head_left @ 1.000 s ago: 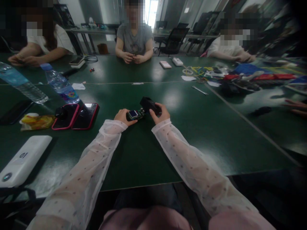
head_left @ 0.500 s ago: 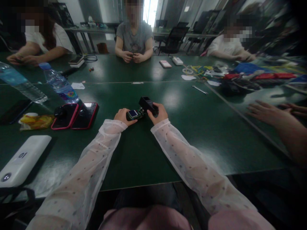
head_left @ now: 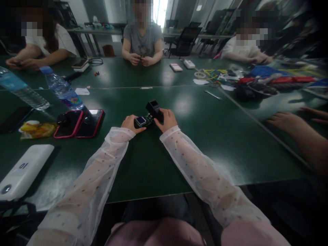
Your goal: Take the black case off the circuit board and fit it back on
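Near the middle of the green table [head_left: 143,164], my left hand [head_left: 130,123] grips a small green circuit board with a little screen [head_left: 140,120]. My right hand [head_left: 167,120] has its thumb and fingers round a black box-shaped housing [head_left: 153,107], which is tilted. The board's right end is close to the housing's lower left side; whether they touch or are joined by wires is too small to tell.
At the left are two water bottles [head_left: 61,87], phones in red cases [head_left: 90,123], a yellow packet [head_left: 38,130] and a white power bank [head_left: 27,171]. A wrench [head_left: 213,95] lies ahead right, near cables [head_left: 217,74]. Another person's hand [head_left: 284,121] rests at the right.
My right hand has shifted slightly left and turned the black housing, so its open or panelled face shows more. The left hand and board have barely moved. At the right, the other person's hands have shifted.
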### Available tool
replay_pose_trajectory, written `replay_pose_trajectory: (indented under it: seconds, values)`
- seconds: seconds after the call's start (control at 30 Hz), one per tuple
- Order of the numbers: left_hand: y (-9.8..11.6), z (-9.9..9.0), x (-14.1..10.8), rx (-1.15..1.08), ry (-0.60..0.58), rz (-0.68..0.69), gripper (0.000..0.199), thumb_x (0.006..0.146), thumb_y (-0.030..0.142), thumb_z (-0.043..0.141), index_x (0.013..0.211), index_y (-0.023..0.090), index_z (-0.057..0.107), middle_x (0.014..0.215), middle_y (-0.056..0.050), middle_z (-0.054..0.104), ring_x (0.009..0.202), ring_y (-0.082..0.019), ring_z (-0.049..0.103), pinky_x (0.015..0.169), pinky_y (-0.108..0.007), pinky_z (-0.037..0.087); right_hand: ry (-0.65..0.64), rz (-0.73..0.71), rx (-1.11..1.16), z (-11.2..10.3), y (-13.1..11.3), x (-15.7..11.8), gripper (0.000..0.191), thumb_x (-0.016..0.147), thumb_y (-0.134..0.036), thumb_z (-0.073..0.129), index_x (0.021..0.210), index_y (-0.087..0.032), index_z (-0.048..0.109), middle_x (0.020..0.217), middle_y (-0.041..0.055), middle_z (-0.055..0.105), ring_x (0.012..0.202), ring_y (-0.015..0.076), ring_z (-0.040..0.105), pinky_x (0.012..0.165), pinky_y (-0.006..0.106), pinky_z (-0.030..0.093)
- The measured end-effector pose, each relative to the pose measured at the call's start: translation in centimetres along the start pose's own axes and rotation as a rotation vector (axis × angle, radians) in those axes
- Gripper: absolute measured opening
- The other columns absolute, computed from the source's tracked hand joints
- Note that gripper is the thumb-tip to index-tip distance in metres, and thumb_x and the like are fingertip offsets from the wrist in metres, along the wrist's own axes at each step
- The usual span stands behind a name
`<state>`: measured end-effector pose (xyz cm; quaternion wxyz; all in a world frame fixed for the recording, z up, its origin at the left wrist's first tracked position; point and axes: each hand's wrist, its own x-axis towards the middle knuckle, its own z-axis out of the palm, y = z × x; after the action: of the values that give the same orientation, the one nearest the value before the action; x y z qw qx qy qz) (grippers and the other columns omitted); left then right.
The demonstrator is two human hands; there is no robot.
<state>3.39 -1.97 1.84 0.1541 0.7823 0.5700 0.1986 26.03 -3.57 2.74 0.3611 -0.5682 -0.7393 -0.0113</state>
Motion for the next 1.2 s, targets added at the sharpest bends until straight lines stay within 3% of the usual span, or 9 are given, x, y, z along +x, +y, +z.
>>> replay_pose_trajectory:
  seconds: [0.17, 0.37, 0.47, 0.63, 0.8, 1.0, 1.1, 1.2]
  values:
    - [-0.5, 0.5, 0.1, 0.0, 0.019, 0.015, 0.067, 0.067, 0.06, 0.073, 0.113, 0.016, 0.054, 0.109, -0.012, 0.059, 0.112, -0.034, 0.054, 0.093, -0.046, 0.049, 0.056, -0.008, 0.094, 0.7, 0.6, -0.3, 0.046, 0.083, -0.034, 0.058, 0.125, -0.02, 0.048, 0.117, 0.0156, 0.056, 0.112, 0.0328, 0.053, 0.098, 0.056, 0.046]
    - [-0.6, 0.4, 0.3, -0.002, 0.014, 0.049, 0.055, 0.072, 0.054, 0.072, 0.108, 0.016, 0.057, 0.109, -0.012, 0.06, 0.11, -0.033, 0.054, 0.097, -0.047, 0.047, 0.191, 0.009, 0.081, -1.1, -0.5, -0.1, 0.044, 0.086, -0.037, 0.053, 0.128, -0.025, 0.047, 0.123, 0.0145, 0.054, 0.12, 0.034, 0.048, 0.102, 0.06, 0.041]
    - [-1.0, 0.3, 0.5, -0.028, 0.009, 0.053, 0.053, 0.071, 0.049, 0.075, 0.109, 0.015, 0.059, 0.114, -0.012, 0.058, 0.113, -0.032, 0.053, 0.101, -0.047, 0.045, 0.235, -0.019, 0.136, -1.4, -0.3, 0.1, 0.043, 0.087, -0.038, 0.052, 0.128, -0.025, 0.046, 0.123, 0.0139, 0.054, 0.119, 0.0316, 0.05, 0.101, 0.057, 0.043]
    - [-2.2, 0.3, 0.9, -0.189, -0.036, 0.125, 0.057, 0.072, 0.039, 0.076, 0.121, 0.016, 0.059, 0.124, -0.012, 0.054, 0.121, -0.029, 0.051, 0.105, -0.046, 0.043, 0.145, -0.013, 0.331, -0.5, 0.7, 0.0, 0.04, 0.088, -0.042, 0.05, 0.124, -0.025, 0.047, 0.124, 0.0121, 0.055, 0.115, 0.0277, 0.055, 0.093, 0.049, 0.052]
    - [-2.8, 0.1, 0.9, -0.33, -0.109, 0.098, 0.071, 0.073, 0.036, 0.075, 0.137, 0.02, 0.05, 0.129, -0.011, 0.058, 0.122, -0.029, 0.056, 0.106, -0.047, 0.043, 0.06, -0.021, 0.495, -0.2, 0.1, -0.5, 0.04, 0.089, -0.045, 0.051, 0.124, -0.025, 0.047, 0.124, 0.0112, 0.054, 0.113, 0.0257, 0.058, 0.091, 0.044, 0.055]
    - [-3.3, 0.0, 1.1, -0.46, -0.18, 0.085, 0.065, 0.073, 0.03, 0.073, 0.133, 0.016, 0.054, 0.123, -0.011, 0.067, 0.115, -0.029, 0.063, 0.102, -0.047, 0.047, -0.06, -0.106, 0.529, -0.4, -0.8, -1.0, 0.039, 0.091, -0.043, 0.051, 0.124, -0.025, 0.049, 0.124, 0.0118, 0.054, 0.115, 0.0258, 0.057, 0.091, 0.043, 0.054]
    - [-3.8, 0.2, 1.3, -0.454, -0.15, 0.07, 0.063, 0.071, 0.033, 0.074, 0.128, 0.013, 0.056, 0.119, -0.013, 0.068, 0.11, -0.031, 0.065, 0.099, -0.05, 0.049, -0.063, -0.138, 0.513, 0.0, -0.6, -1.0, 0.038, 0.091, -0.042, 0.051, 0.124, -0.025, 0.049, 0.123, 0.012, 0.054, 0.115, 0.0276, 0.056, 0.092, 0.046, 0.053]
    - [-4.4, 0.5, 1.6, -0.441, -0.14, 0.103, 0.066, 0.067, 0.039, 0.076, 0.125, 0.012, 0.059, 0.124, -0.017, 0.063, 0.116, -0.035, 0.06, 0.098, -0.053, 0.048, -0.068, -0.178, 0.528, 0.5, -0.2, -1.1, 0.038, 0.091, -0.039, 0.052, 0.126, -0.026, 0.048, 0.123, 0.0124, 0.054, 0.117, 0.0284, 0.055, 0.093, 0.048, 0.053]
